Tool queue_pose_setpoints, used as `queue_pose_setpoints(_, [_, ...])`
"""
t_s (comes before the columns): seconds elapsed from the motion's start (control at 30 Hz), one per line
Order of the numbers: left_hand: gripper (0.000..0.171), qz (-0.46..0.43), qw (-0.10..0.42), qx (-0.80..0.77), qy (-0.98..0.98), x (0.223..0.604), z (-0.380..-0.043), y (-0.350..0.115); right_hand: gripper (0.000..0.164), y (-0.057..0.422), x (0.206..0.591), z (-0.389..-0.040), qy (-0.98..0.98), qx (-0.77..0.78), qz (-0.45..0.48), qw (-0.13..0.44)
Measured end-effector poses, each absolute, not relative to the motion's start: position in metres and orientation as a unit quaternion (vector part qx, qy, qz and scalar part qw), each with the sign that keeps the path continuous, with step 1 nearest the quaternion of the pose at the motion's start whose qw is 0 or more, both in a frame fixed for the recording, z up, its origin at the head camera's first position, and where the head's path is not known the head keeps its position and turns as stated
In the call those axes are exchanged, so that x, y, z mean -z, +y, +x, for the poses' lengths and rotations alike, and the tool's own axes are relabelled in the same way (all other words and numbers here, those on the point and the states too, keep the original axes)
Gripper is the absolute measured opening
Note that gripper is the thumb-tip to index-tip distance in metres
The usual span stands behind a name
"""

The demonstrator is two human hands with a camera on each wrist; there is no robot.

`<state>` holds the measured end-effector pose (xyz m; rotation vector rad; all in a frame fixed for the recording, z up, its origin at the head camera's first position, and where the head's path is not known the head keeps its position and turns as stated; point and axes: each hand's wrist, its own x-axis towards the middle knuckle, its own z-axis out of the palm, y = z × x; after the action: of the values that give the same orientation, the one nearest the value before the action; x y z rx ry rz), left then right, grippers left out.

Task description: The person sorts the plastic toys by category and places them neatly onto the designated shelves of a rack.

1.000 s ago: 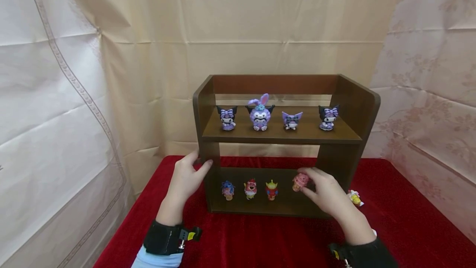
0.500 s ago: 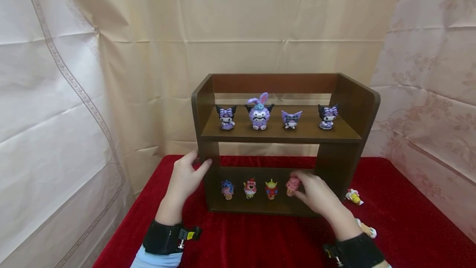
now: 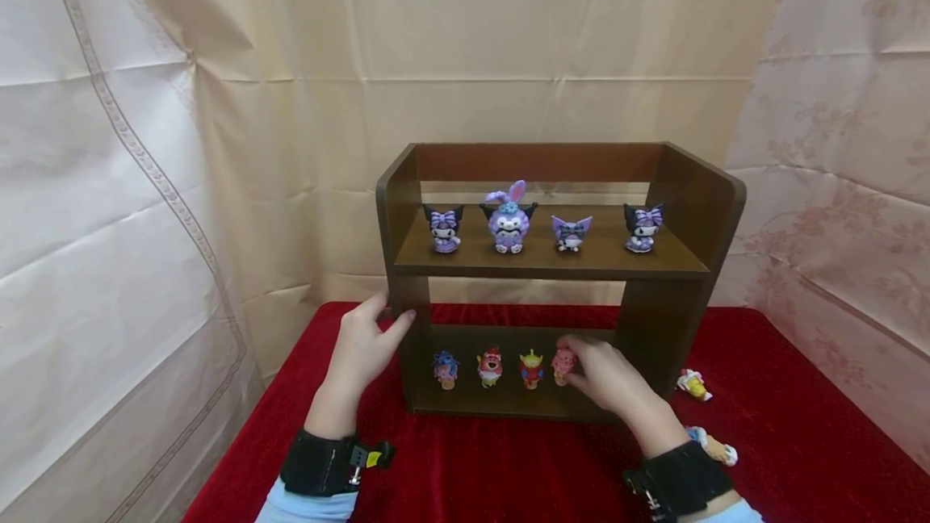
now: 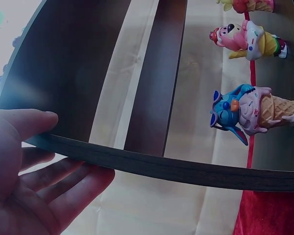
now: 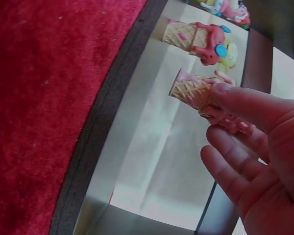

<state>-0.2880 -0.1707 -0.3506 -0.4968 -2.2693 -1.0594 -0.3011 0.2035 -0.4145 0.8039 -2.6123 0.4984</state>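
Note:
At the right of the lower shelf my right hand [image 3: 609, 378] pinches a pink ice-cream-cone figurine [image 5: 192, 93] between thumb and fingertips. Its waffle cone tilts slightly over the lower board, and fingers cover part of its pink top. My left hand [image 3: 359, 353] grips the left side panel of the brown two-tier display shelf [image 3: 552, 273], thumb inside and fingers outside. Lined up left of the pink one are a blue-topped cone figurine [image 4: 257, 110], a pink bear cone figurine [image 4: 252, 41] and a green-headed figurine in red [image 3: 531, 370].
Purple-and-black figurines, including a bunny-eared one [image 3: 508, 224], stand along the upper shelf. On the red cloth [image 3: 792, 426] right of the shelf lie a yellow-and-white figurine [image 3: 694, 384] and a cone figurine [image 3: 715, 446]. Beige curtain [image 3: 552, 39] hangs behind.
My right hand has moved left and slightly down with the pink cone figurine, bringing it close beside the green-headed one. The left hand keeps its place on the side panel.

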Motion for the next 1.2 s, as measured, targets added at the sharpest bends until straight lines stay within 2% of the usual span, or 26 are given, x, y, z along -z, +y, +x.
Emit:
queue_pose_setpoints(0.8, [0.032, -0.182, 0.293, 0.390, -0.854, 0.350, -0.287, -0.170, 0.042, 0.198, 0.422, -0.307, -0.932, -0.192, 0.285, 0.114])
queue_pose_setpoints(1.2, [0.033, -0.196, 0.300, 0.391, -0.848, 0.349, -0.286, -0.170, 0.037, 0.193, 0.424, -0.310, -0.926, -0.189, 0.296, 0.139])
